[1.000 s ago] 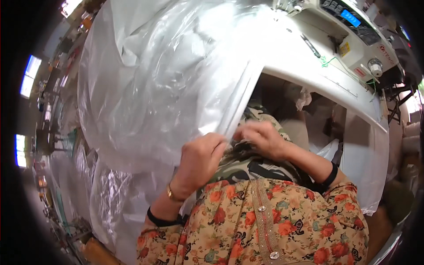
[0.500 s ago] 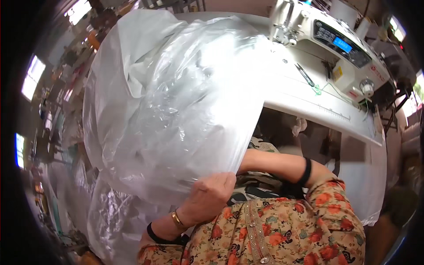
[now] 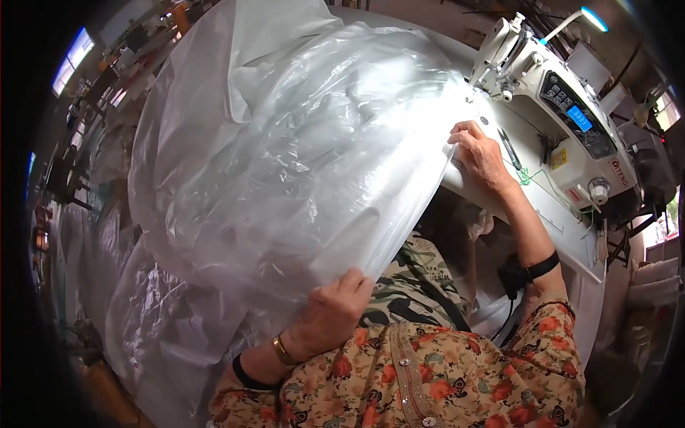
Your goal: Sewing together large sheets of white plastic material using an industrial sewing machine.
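A large sheet of translucent white plastic [image 3: 285,164] spreads over the table's left side and hangs toward my lap. My left hand [image 3: 332,308], with a gold bracelet at the wrist, is closed on its near edge. Farther along the same edge, my right hand [image 3: 479,153] pinches the plastic between thumb and fingers. Just beyond the right hand stands a white sewing machine [image 3: 549,85]; its needle area is close to the sheet's far right corner. The layers inside the folded edge cannot be made out.
Thread snips [image 3: 509,148] and a tangle of green thread [image 3: 526,177] lie on the table beside the machine. A small lamp [image 3: 576,21] glows above it. More crumpled plastic [image 3: 168,321] hangs at the left. A cluttered workshop surrounds the table.
My right hand has come up from below the table edge and now grips the sheet's edge near the machine. My left hand keeps its hold. The view has shifted.
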Demonstrator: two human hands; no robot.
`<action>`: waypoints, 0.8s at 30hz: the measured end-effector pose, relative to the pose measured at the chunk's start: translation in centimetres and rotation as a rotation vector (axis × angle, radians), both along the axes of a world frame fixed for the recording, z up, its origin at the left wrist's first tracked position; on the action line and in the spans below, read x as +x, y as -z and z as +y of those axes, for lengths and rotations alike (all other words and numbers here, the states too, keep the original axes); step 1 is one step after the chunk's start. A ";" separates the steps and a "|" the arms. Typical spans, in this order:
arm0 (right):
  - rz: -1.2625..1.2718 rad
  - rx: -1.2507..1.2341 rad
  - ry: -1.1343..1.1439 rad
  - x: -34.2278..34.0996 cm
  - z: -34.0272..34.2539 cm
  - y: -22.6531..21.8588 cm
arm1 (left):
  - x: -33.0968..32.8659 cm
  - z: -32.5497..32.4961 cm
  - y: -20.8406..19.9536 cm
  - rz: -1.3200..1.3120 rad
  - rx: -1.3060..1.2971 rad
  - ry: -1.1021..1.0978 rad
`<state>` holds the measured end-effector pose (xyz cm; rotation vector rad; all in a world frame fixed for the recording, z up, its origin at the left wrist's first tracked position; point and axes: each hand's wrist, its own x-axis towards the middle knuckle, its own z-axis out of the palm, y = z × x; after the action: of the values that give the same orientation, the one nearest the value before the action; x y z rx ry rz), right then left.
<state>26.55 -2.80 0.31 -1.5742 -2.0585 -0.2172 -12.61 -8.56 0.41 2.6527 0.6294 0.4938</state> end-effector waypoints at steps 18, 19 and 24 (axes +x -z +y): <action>0.046 0.005 0.075 -1.0 1.3 -0.1 | 0.7 1.0 1.4 -0.051 -0.200 0.040; -0.019 0.042 0.124 -0.8 1.2 -0.1 | 1.5 1.1 1.3 -0.076 -0.261 0.070; -0.068 0.005 0.210 -1.2 0.4 0.3 | 3.9 1.6 1.1 -0.080 -0.338 0.189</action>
<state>25.31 -2.42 -0.01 -1.8030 -1.9393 -0.3569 -8.75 -6.93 -0.73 2.3302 0.3931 0.3976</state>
